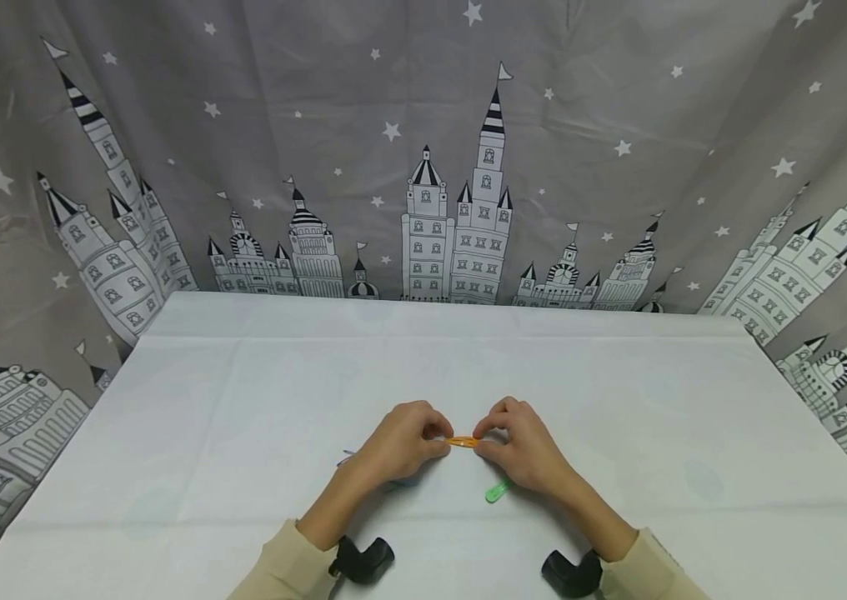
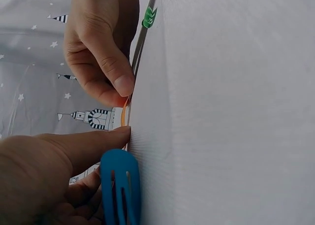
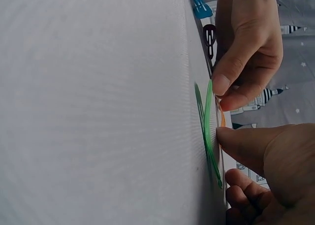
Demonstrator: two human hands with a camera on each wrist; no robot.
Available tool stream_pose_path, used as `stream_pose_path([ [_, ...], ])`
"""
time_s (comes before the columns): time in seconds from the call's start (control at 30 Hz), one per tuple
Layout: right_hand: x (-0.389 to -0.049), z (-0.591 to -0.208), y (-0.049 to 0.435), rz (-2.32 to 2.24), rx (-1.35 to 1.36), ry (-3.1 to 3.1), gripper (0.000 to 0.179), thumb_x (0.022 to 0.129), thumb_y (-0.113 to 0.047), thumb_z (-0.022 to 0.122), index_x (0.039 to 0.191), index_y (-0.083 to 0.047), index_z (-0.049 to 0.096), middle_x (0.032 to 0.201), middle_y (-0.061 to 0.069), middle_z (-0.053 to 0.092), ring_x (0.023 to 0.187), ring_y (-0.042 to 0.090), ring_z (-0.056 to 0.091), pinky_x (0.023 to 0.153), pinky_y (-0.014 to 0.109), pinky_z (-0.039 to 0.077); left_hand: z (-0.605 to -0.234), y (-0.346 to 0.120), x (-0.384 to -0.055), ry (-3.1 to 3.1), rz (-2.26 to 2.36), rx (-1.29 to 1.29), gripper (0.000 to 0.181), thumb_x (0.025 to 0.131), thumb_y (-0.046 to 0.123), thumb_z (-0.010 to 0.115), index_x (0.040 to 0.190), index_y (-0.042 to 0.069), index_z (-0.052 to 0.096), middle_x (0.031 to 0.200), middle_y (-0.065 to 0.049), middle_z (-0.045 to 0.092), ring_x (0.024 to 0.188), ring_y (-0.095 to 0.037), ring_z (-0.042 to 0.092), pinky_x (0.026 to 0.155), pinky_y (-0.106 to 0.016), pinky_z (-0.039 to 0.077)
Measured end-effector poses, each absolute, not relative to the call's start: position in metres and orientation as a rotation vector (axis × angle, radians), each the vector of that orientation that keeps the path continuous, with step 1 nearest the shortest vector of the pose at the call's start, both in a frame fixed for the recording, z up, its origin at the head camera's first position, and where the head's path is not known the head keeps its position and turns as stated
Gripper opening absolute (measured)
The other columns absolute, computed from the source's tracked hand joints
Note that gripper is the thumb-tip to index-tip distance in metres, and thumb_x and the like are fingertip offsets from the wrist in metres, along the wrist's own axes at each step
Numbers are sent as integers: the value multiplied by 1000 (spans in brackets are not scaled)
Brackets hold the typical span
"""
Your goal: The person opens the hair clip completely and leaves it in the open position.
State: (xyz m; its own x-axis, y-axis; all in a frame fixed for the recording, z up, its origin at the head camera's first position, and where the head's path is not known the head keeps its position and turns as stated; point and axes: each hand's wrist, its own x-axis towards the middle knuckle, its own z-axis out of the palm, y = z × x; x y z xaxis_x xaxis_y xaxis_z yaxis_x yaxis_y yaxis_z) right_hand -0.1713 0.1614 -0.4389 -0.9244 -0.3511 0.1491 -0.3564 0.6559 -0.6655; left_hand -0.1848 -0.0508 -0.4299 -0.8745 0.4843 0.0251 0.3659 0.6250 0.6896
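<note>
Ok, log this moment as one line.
left hand: pinches orange hair clip | right hand: pinches its other end | table: green clip, blue clip, dark clip

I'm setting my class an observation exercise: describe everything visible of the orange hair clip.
The orange hair clip is slim and long, with a paler patch mid-length in the head view and a slight curve in the wrist views. It runs sideways between the left hand and the right hand, which pinch and partly hide its ends. Its material, and whether it is snapped open or touches the table, cannot be told.
</note>
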Motion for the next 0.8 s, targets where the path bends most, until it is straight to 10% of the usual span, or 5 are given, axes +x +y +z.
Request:
stream_pose_path([
  [0.8,-169,-439,158,1182,640,-2842,10,80,-4,77,84,-13,75,91,-6,57,89,18,50,76,34,43,-432,-49,-183,2710,1138,716,8,83,3,77,79,9,73,77,5,57,69,-9,53,64,-26,46],
])
